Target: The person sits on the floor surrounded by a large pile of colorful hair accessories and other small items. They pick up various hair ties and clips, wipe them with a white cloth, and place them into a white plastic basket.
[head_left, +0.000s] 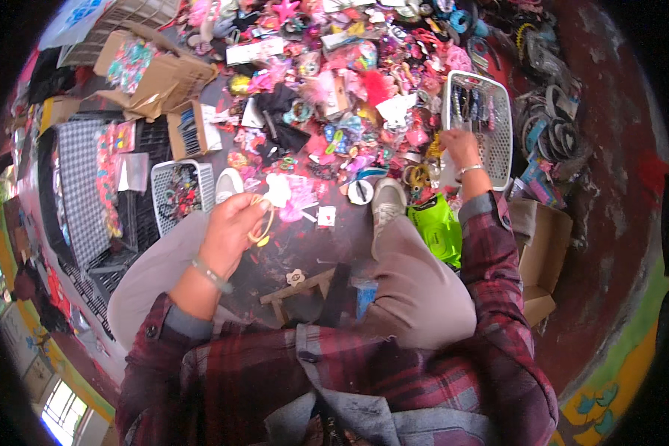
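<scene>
My left hand [229,232] is closed round a thin gold hoop-like band [262,223] in front of my left knee. Against its fingertips is a white piece [277,191]; I cannot tell whether it is joined to the band. Pink frilly material [299,198] lies just beyond. My right hand [462,149] is stretched out at the left rim of a white plastic basket [502,165], its fingers bent and pressed together. What they hold, if anything, is too small to make out. Small gold items [432,149] lie close to those fingers. Dark, narrow accessories [473,104] stand in the basket.
A heap of colourful hair accessories [334,89] covers the floor ahead. At left are a small white basket [204,178], an opened cardboard box [167,85] and dark crates [152,141]. A bright green bag [437,230] and another cardboard box [546,256] lie by my right leg.
</scene>
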`<state>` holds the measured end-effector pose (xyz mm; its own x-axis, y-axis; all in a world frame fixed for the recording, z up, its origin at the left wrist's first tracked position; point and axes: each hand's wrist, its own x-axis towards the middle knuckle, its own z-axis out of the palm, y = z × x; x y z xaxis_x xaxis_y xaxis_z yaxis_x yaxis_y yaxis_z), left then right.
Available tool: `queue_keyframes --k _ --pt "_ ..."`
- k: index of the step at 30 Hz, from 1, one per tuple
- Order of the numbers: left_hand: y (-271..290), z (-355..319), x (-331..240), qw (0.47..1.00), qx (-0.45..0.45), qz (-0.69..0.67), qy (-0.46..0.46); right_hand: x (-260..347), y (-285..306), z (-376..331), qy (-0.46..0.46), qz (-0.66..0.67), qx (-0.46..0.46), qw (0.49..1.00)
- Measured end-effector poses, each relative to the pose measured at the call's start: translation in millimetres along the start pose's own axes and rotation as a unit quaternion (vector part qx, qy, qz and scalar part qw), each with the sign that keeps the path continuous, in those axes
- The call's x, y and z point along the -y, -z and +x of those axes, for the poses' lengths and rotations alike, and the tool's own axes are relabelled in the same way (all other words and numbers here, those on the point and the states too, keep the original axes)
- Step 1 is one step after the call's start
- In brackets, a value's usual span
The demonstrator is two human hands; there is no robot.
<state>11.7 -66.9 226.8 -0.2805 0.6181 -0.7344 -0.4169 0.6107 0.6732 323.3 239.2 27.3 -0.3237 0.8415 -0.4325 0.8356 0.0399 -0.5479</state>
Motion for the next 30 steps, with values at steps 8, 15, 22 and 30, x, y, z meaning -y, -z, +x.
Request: queue_keyframes --k 8,15,22,30 --pt "13.1 14.8 4.4 0.992 -0.033 -0.118 -0.005 7.0 -123.3 4.4 -0.024 -0.064 0.093 0.993" --pt "25.5 35.9 16.8 0.99 -0.078 -0.115 0.002 11.8 -123.7 -7.9 -0.048 0.202 0.127 0.97" --pt "39.8 64.8 49.6 0.987 -0.122 -0.108 -0.007 -4.8 -82.2 -43.6 -0.124 0.303 0.167 0.93" --pt "47.7 84.1 72.8 0.986 -0.143 -0.073 0.032 -15.0 -99.0 -55.5 -0.002 0.082 0.201 0.976"
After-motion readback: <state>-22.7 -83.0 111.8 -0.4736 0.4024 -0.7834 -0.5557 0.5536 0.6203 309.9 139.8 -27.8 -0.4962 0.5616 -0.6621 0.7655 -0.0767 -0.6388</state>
